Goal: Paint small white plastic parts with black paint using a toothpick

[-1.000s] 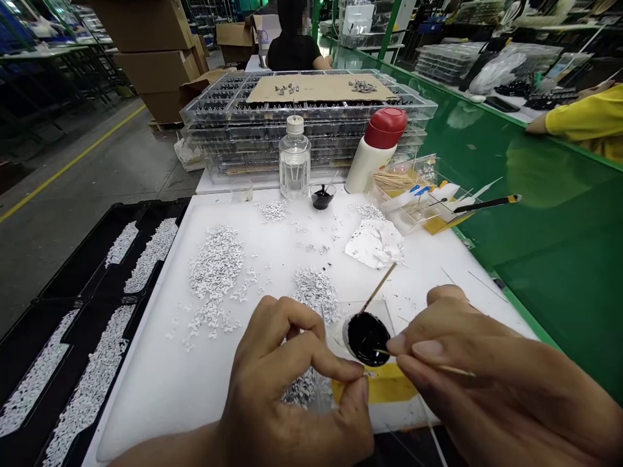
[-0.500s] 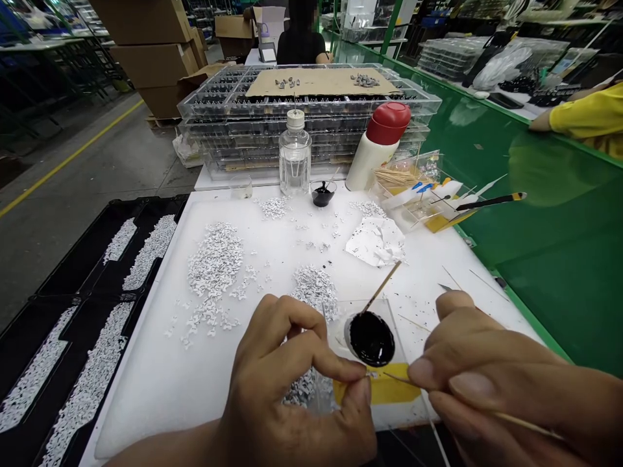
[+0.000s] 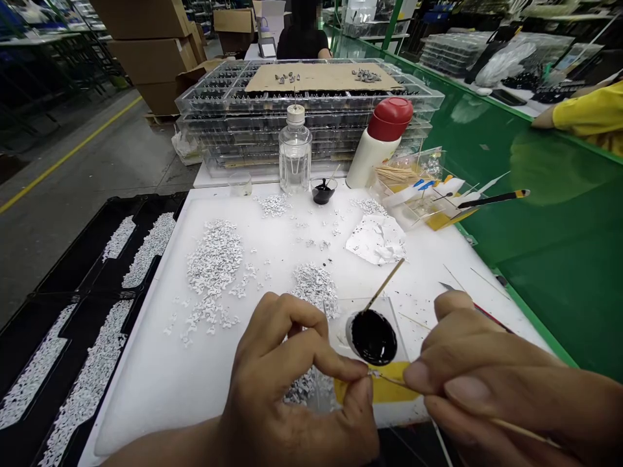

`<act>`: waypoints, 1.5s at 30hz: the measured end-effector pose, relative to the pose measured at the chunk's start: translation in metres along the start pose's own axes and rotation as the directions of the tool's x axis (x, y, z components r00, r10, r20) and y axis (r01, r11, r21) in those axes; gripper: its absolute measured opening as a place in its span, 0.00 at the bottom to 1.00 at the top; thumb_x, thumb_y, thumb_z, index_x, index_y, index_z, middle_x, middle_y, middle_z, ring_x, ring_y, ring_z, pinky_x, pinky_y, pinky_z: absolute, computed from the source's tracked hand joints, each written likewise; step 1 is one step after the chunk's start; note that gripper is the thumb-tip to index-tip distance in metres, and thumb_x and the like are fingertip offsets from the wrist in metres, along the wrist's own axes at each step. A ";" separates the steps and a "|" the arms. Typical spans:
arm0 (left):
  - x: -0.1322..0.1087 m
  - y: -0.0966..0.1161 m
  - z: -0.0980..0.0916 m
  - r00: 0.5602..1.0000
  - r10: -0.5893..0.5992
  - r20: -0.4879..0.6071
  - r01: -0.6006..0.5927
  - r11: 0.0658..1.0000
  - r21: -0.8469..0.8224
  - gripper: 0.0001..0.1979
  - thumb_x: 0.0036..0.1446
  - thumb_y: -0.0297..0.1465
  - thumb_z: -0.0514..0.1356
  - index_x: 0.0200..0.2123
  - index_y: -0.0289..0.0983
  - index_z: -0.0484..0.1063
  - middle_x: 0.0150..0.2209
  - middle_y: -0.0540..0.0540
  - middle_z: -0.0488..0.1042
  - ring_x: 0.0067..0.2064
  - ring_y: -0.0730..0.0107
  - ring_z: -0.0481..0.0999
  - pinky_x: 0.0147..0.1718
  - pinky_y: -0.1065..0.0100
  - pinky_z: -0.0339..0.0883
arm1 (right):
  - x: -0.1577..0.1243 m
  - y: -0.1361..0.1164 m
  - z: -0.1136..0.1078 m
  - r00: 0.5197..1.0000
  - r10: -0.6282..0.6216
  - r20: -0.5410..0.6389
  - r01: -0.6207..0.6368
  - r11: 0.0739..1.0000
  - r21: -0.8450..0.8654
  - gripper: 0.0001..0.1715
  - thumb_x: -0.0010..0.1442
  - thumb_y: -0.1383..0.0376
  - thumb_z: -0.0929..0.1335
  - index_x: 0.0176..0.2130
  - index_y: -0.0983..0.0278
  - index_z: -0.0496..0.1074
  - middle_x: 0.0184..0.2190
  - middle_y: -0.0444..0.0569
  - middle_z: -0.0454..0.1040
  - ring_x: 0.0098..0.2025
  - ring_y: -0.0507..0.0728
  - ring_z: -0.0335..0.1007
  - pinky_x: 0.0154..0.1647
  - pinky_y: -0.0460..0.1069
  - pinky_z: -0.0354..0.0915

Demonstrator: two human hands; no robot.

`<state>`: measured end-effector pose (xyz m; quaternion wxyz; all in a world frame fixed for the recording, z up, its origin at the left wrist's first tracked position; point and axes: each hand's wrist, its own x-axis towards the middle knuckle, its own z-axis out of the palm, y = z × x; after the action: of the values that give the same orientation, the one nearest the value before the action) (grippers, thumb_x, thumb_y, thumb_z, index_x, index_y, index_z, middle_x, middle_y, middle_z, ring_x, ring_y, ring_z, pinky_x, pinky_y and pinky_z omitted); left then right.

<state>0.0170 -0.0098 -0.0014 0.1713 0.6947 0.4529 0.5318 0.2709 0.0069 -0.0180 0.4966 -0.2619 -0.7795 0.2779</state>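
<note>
The thin wooden stick (image 3: pixel 395 382) has left the cup of black liquid (image 3: pixel 374 337), and its tip now sits at the small white piece (image 3: pixel 374 373) (contact is too small to tell). The left hand (image 3: pixel 302 383) pinches that piece between thumb and forefinger, near the bench's (image 3: pixel 146 389) near edge; the right hand (image 3: pixel 506 383) grips the stick. Work appears to have passed from dipping to the piece itself.
</note>
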 end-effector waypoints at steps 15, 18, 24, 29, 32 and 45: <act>-0.001 0.000 -0.002 1.000 -0.009 0.004 0.009 1.000 -0.014 0.11 0.60 0.20 0.71 0.36 0.43 0.80 0.35 0.54 0.77 0.34 0.71 0.80 0.33 0.66 0.76 | 0.006 -0.001 -0.007 0.994 -0.047 0.100 0.049 0.998 -0.025 0.31 0.74 0.78 0.80 0.69 0.57 0.81 0.55 0.43 0.95 0.35 0.59 0.91 0.75 0.63 0.82; -0.001 -0.002 -0.002 1.000 0.005 0.006 -0.005 1.000 -0.008 0.11 0.60 0.20 0.71 0.35 0.43 0.79 0.35 0.54 0.76 0.34 0.72 0.80 0.33 0.67 0.75 | 0.007 -0.001 -0.005 0.992 -0.048 0.116 0.053 0.998 -0.036 0.27 0.78 0.75 0.80 0.69 0.57 0.80 0.55 0.42 0.94 0.37 0.57 0.91 0.77 0.59 0.79; -0.001 -0.004 -0.003 0.999 0.022 0.026 -0.022 1.000 0.006 0.11 0.60 0.19 0.70 0.35 0.42 0.79 0.36 0.55 0.76 0.36 0.74 0.80 0.35 0.70 0.76 | 0.003 -0.001 0.003 1.000 -0.027 0.013 0.026 0.997 0.075 0.27 0.79 0.77 0.78 0.70 0.57 0.82 0.55 0.44 0.94 0.37 0.56 0.88 0.72 0.61 0.79; -0.001 -0.001 0.001 1.000 0.025 0.019 -0.025 1.000 0.008 0.10 0.61 0.20 0.69 0.35 0.42 0.79 0.36 0.55 0.76 0.35 0.75 0.80 0.35 0.70 0.76 | 0.003 0.000 0.000 0.996 -0.043 0.078 0.036 0.995 0.097 0.33 0.77 0.81 0.76 0.73 0.58 0.80 0.58 0.45 0.93 0.41 0.57 0.90 0.70 0.60 0.81; -0.003 -0.001 0.000 0.999 0.027 0.024 -0.027 1.000 0.012 0.11 0.61 0.19 0.69 0.35 0.42 0.79 0.36 0.55 0.75 0.35 0.75 0.79 0.35 0.70 0.76 | 0.007 0.000 -0.003 0.994 -0.057 0.091 0.051 0.996 0.074 0.28 0.78 0.79 0.77 0.70 0.60 0.81 0.56 0.46 0.92 0.41 0.56 0.89 0.69 0.58 0.82; 0.000 -0.003 -0.001 0.999 0.048 0.024 -0.048 0.999 0.020 0.11 0.60 0.19 0.69 0.35 0.42 0.78 0.36 0.55 0.76 0.35 0.75 0.79 0.34 0.70 0.76 | 0.014 -0.005 -0.003 0.996 -0.037 0.080 0.040 0.998 -0.047 0.13 0.84 0.68 0.80 0.63 0.58 0.81 0.48 0.44 0.94 0.32 0.55 0.88 0.62 0.60 0.85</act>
<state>0.0147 -0.0085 -0.0039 0.1567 0.7135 0.4394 0.5228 0.2680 0.0136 -0.0046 0.4642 -0.2477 -0.8099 0.2593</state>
